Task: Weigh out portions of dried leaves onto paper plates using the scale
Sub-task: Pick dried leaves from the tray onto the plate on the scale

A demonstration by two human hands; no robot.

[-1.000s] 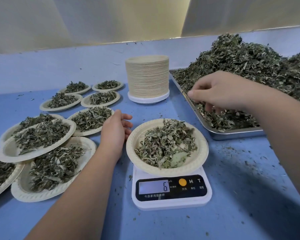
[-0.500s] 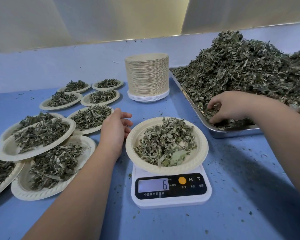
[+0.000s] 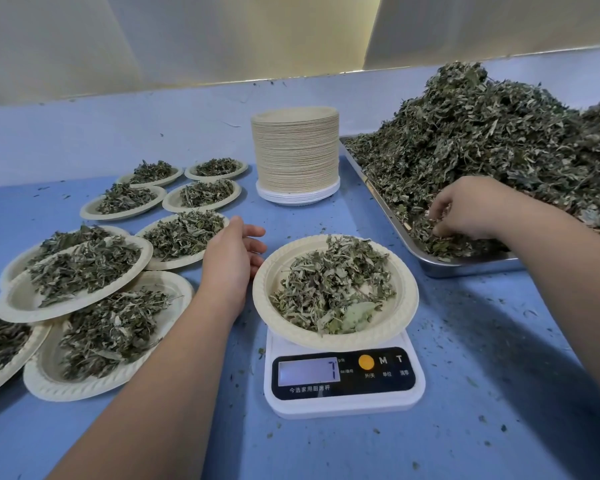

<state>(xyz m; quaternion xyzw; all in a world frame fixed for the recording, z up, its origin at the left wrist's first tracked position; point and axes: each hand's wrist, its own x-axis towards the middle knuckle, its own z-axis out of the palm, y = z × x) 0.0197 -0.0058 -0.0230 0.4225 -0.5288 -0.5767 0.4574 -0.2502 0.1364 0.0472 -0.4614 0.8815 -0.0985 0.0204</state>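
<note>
The scale (image 3: 343,382) reads 7, up from 6; the plate (image 3: 408,289) sits on it. The right hand (image 3: 471,207) has sunk into the tray (image 3: 465,270), seemingly pinching more leaves (image 3: 430,233), so the portion looks short. The left hand (image 3: 229,258) lies slack beside the plate.

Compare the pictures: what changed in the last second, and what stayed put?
The right hand dropped from above the tray into the loose leaves, fingers curling round some. The scale reading rose from 6 to 7. The left hand stayed beside the plate.
</note>
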